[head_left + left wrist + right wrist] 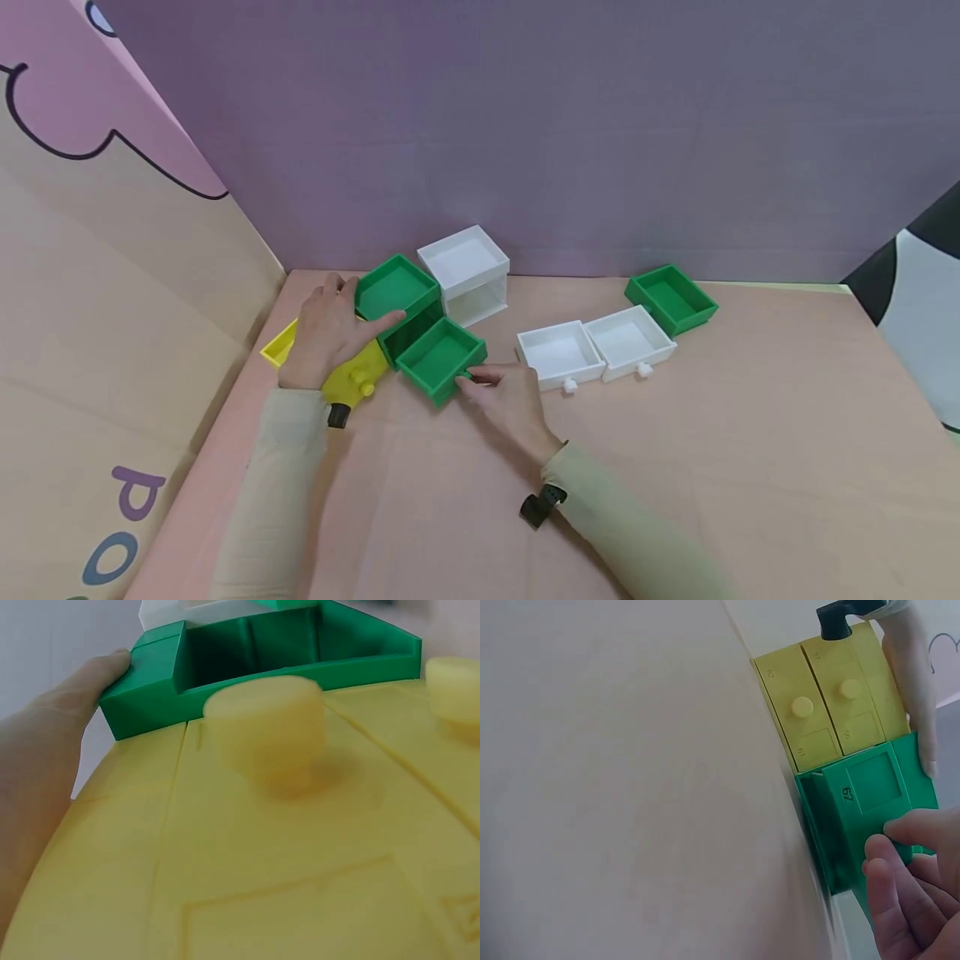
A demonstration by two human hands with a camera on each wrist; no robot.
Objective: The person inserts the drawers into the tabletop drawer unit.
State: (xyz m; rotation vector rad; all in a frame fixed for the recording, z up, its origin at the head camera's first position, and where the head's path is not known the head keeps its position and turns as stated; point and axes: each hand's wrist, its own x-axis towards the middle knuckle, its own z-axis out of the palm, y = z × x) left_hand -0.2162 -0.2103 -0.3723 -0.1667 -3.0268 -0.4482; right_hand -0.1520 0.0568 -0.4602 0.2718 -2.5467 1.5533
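Although the yellow cabinet [277, 343] near the desk's [675, 467] left edge looks complete, both yellow drawers [791, 735] seated, the rest seems part done: the held green drawer [438, 354] sits at the front of the green cabinet [396, 287], close to the far left corner, how far inside I cannot tell, while the loose green drawer [670, 298] lies toward the far edge, with two white drawers [561, 350] just beside it, and the white cabinet [468, 258] near that edge shows a vacant bay; the right hand [510, 404] pinches the held green drawer at its front, thumb and fingers closed together, and the left hand [324, 333] lies spread over the yellow cabinet, thumb extended against the green cabinet
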